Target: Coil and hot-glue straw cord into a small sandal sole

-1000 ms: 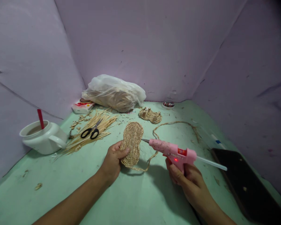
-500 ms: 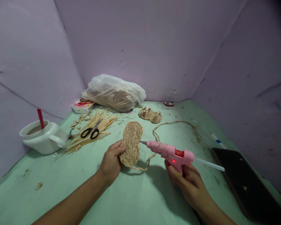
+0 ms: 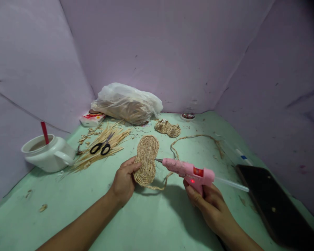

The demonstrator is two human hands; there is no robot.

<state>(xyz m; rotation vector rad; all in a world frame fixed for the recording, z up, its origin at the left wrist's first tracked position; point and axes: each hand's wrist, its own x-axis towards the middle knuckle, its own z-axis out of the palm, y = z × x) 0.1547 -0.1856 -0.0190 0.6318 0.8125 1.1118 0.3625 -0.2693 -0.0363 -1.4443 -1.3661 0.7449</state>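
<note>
Clock positions are read about the coiled sole-shaped piece, with twelve pointing away from the wearer. At nine o'clock a white pot [image 3: 45,162] bears a red stick [image 3: 44,132] upright in it. Between nine and ten, black-handled scissors [image 3: 105,142] rest on pale plant strips [image 3: 94,158], unmoved from a second ago. The left hand [image 3: 124,181], between seven and eight, pinches the piece's left edge, thumb in front and fingers hidden behind; the thumb, formerly farther across the face, now lies nearer the rim. At eleven sits a plastic bag [image 3: 128,101]. The coiled piece [image 3: 147,158] itself is held tilted up over the green tabletop [image 3: 146,223], slightly left of its earlier place. From its six o'clock end a braided cord [image 3: 196,135] curves round toward three. A second coiled piece [image 3: 168,129] lies at one, unchanged. Between three and four, the pink glue gun [image 3: 185,169], its red light lit, has shifted left and a little down; its nozzle is at the piece's narrowed right edge, though contact cannot be told. The right hand [image 3: 209,200], at four, is wrapped around its grip.
</note>
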